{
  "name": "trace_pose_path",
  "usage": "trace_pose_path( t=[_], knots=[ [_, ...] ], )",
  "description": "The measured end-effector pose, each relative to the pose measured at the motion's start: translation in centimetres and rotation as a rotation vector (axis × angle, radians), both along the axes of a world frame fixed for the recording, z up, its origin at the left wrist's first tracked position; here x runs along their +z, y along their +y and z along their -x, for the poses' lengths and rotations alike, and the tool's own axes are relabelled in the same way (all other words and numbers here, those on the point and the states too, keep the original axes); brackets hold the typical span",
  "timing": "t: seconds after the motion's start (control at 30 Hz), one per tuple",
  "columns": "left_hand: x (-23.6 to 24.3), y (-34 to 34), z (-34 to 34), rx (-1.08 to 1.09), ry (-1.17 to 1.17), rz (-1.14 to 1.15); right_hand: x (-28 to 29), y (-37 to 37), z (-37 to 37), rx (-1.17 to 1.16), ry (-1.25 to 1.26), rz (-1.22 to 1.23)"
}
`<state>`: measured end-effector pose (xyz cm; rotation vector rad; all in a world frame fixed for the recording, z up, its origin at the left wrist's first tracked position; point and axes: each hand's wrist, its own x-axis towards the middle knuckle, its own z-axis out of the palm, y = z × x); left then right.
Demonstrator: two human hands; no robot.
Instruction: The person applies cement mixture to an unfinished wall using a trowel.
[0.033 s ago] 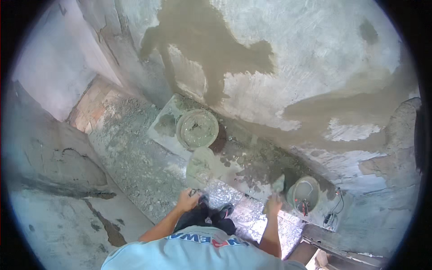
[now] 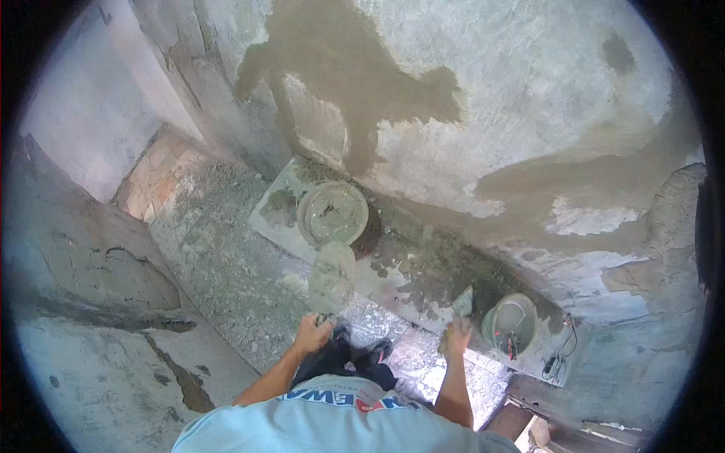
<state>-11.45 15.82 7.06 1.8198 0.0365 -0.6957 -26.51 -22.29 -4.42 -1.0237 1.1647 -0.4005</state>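
My left hand (image 2: pixel 312 334) is closed around the handle of an oval plastering float (image 2: pixel 332 273), whose flat, mortar-smeared face reaches out ahead of the fist. Just beyond it stands a round bucket (image 2: pixel 360 219) of grey mortar. A small pointed trowel (image 2: pixel 464 303) is in my closed right hand (image 2: pixel 457 337), blade forward, with some grey mortar apparently on it. Right of the trowel, a second bucket (image 2: pixel 489 330) holds what looks like cloudy liquid and an item with red-orange parts that I cannot make out.
Both buckets stand on a long, splattered board (image 2: pixel 281 235) along the wall (image 2: pixel 529 83), which carries dark wet plaster patches (image 2: pixel 332 60). Rubble (image 2: pixel 219 249) covers the floor at left. A dark cable (image 2: pixel 563 355) lies by the right bucket. A rough wall (image 2: pixel 91 264) stands at left.
The oval float and my left hand have shifted slightly left. The trowel in my right hand has moved a little left and away from me. Both buckets stay put.
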Motion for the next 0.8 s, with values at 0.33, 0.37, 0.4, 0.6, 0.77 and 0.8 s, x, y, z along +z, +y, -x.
trace_pose_path(
  t=[0.33, 0.37, 0.4, 0.6, 0.77, 0.8],
  knots=[
    [0.0, 5.6, -6.3, 0.314, -0.056, 0.251, 7.1, 4.1, -19.0, 1.063, 0.392, 0.92],
    [0.7, 5.7, -7.6, 0.252, -0.029, 0.201, 8.5, 3.5, -21.6, 1.139, 0.478, 0.998],
    [0.6, 6.3, -8.8, 0.232, -0.02, 0.202, 9.7, 3.2, -24.4, 1.219, 0.559, 1.07],
    [-1.4, 10.7, -15.4, 0.352, 0.182, 0.328, 13.7, 1.1, -40.6, 1.162, 0.637, 1.295],
    [-1.6, 14.2, -19.1, 0.322, 0.159, 0.229, 9.2, 0.3, -45.0, 1.142, 0.642, 1.449],
    [-1.6, 14.3, -19.8, 0.359, 0.181, 0.265, 8.4, 0.0, -45.3, 1.197, 0.724, 1.448]
  ],
)
